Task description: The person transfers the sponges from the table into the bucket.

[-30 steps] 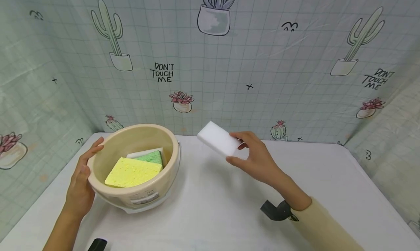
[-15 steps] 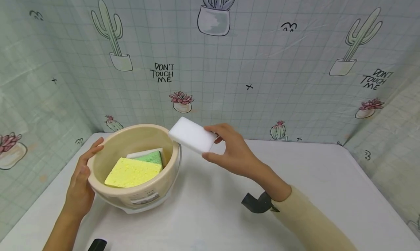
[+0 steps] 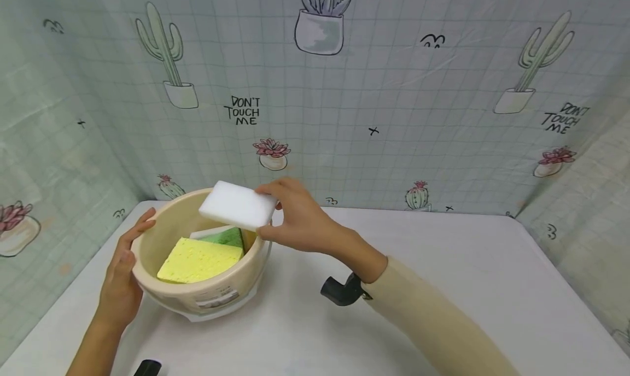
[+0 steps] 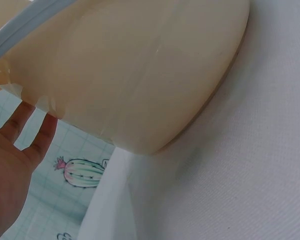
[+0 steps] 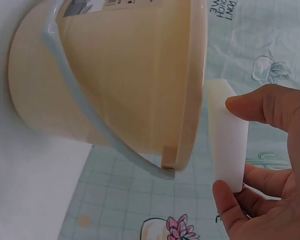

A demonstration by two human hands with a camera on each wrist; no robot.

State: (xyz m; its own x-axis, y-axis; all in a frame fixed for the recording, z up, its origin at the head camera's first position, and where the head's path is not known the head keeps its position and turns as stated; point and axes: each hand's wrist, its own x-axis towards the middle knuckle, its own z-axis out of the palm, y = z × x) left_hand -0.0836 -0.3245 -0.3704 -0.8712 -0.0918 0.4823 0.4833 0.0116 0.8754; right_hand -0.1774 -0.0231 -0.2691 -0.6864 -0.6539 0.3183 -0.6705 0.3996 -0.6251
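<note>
My right hand (image 3: 310, 217) pinches a white foam sponge block (image 3: 238, 204) between thumb and fingers, over the far right rim of a cream bucket (image 3: 169, 223). Seen from the right wrist, the white block (image 5: 230, 145) stands just beyond the bucket's mouth, apart from the rim. Inside the bucket lie a yellow sponge (image 3: 199, 260), a green sponge (image 3: 227, 238) and a pale piece (image 3: 200, 233), mostly hidden behind them. My left hand (image 3: 120, 277) rests against the bucket's left side near the rim, fingers fairly straight; the left wrist view shows fingertips touching the outer wall.
The bucket stands on a white table (image 3: 443, 299), its grey handle (image 5: 85, 105) hanging down along the side. A printed cactus curtain (image 3: 369, 92) encloses the back and both sides. A black strap or mount (image 3: 342, 290) sticks out from the right wrist.
The right hand has carried the white sponge block leftward, from beside the bucket to above its mouth. The left hand and bucket stay practically where they were.
</note>
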